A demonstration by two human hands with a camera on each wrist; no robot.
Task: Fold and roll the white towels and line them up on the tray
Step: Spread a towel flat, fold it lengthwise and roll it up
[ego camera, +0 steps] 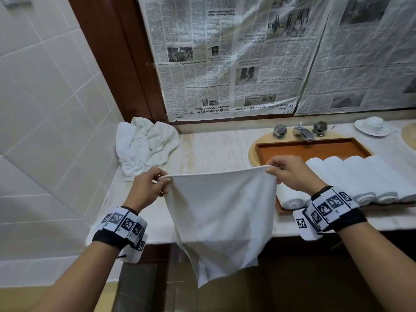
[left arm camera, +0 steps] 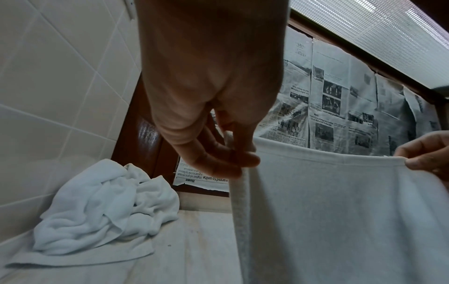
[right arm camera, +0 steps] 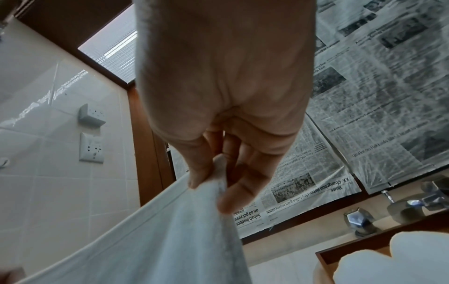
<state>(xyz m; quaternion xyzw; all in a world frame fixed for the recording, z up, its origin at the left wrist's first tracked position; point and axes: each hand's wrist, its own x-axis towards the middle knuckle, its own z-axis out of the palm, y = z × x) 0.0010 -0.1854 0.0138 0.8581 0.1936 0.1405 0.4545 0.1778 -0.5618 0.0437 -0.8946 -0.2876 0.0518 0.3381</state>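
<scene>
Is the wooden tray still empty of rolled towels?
No, several rolled towels already lie side by side in the wooden tray.

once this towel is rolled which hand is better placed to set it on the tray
Right, probably. The right hand pinches the towel corner just in front of the tray and its rolled towels; the left hand is farther off, near the crumpled pile.

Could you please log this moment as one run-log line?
left hand: pinches white cloth towel | right hand: pinches it | rolled white towels: on brown wooden tray
</scene>
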